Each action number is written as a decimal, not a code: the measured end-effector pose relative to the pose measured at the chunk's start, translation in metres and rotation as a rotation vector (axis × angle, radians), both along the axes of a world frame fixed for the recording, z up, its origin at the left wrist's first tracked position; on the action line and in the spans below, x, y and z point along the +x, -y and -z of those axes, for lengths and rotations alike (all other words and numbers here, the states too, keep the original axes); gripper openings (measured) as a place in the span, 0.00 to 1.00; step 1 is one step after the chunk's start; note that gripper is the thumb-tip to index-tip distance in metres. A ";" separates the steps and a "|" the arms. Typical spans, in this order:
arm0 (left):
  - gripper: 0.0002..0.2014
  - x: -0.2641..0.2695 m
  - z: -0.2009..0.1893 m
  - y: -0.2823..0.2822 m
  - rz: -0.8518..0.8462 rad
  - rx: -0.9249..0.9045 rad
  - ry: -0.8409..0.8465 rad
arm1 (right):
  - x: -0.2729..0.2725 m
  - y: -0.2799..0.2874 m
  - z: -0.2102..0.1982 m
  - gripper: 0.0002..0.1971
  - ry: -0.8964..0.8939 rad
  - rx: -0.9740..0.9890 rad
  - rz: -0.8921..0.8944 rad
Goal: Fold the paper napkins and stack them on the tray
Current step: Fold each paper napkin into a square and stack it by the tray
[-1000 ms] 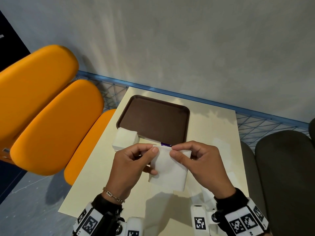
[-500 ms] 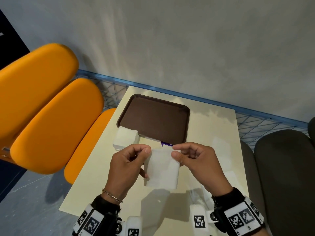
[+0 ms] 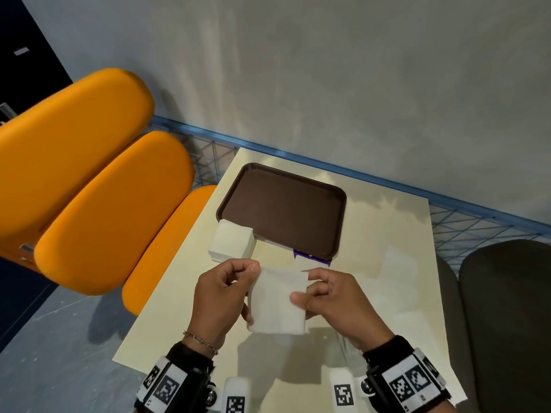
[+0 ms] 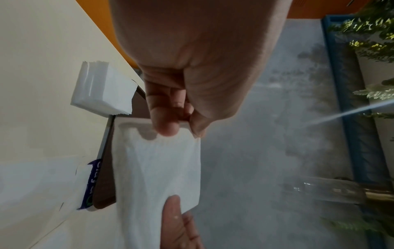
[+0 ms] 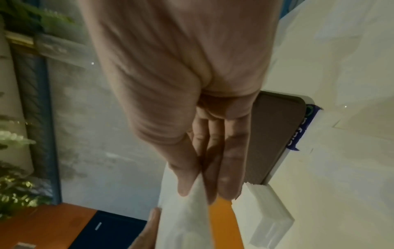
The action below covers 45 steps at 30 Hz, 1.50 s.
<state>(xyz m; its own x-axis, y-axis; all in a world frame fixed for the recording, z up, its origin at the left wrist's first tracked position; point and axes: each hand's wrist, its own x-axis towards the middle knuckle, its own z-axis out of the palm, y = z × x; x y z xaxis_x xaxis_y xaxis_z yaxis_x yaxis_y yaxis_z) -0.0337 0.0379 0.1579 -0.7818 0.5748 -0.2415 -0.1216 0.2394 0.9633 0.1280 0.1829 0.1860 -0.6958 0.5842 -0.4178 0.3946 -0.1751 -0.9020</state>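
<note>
- We hold one napkin (image 3: 278,299) up off the table (image 3: 384,263), between our two hands.
- Our left hand (image 3: 222,296) pinches the napkin's left top corner between thumb and forefinger; the other fingers curl behind the sheet.
- Our right hand (image 3: 334,296) pinches the right edge, thumb in front and fingers behind, as the right wrist view shows.
- The napkin hangs as a near-square sheet with its top edge running from hand to hand, so the fold we judge due next would bring one edge across to the other.
- The tray (image 3: 283,207) lies straight ahead of both hands, past the napkin, with its long side running left to right; it carries no napkin yet.
- Both hands are about equally near the tray; the right sits slightly closer to its near right corner.
- The stack (image 3: 232,239) of unfolded napkins sits just ahead of our left hand, touching the tray's near left corner.
- A purple-printed wrapper (image 3: 310,257) lies ahead of the right hand, partly under the tray's near edge.
</note>
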 end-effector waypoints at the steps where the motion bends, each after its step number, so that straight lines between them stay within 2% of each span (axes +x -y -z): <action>1: 0.04 -0.002 0.003 0.001 -0.005 -0.015 -0.007 | -0.002 0.000 0.003 0.17 0.030 0.003 -0.014; 5: 0.03 -0.010 0.015 0.003 -0.024 -0.087 -0.062 | -0.011 -0.002 0.011 0.21 0.063 -0.081 -0.091; 11: 0.02 -0.027 0.029 0.006 -0.021 -0.136 -0.135 | -0.025 -0.002 0.027 0.19 0.141 -0.056 -0.254; 16: 0.03 -0.041 0.039 0.009 -0.040 -0.163 -0.185 | -0.039 0.005 0.037 0.25 0.183 -0.093 -0.408; 24: 0.04 -0.060 0.050 0.013 -0.040 -0.209 -0.195 | -0.053 0.009 0.046 0.26 0.221 -0.141 -0.500; 29: 0.02 -0.066 0.057 0.015 0.020 -0.240 -0.246 | -0.055 0.004 0.044 0.32 0.334 -0.099 -0.611; 32: 0.03 -0.069 0.062 0.016 0.061 -0.224 -0.247 | -0.059 -0.002 0.046 0.40 0.380 -0.051 -0.534; 34: 0.03 -0.070 0.064 0.016 0.060 -0.210 -0.244 | -0.066 -0.004 0.047 0.44 0.330 -0.059 -0.452; 37: 0.01 -0.071 0.068 0.015 0.019 -0.211 -0.252 | -0.074 -0.003 0.049 0.44 0.223 -0.188 -0.409; 40: 0.02 -0.073 0.072 0.014 -0.080 -0.202 -0.242 | -0.080 0.005 0.057 0.50 0.134 -0.403 -0.368; 42: 0.02 -0.075 0.075 0.015 -0.131 -0.205 -0.227 | -0.084 0.012 0.061 0.46 0.090 -0.520 -0.321; 45: 0.02 -0.080 0.081 0.016 -0.162 -0.212 -0.224 | -0.090 0.022 0.065 0.22 0.115 -0.387 -0.258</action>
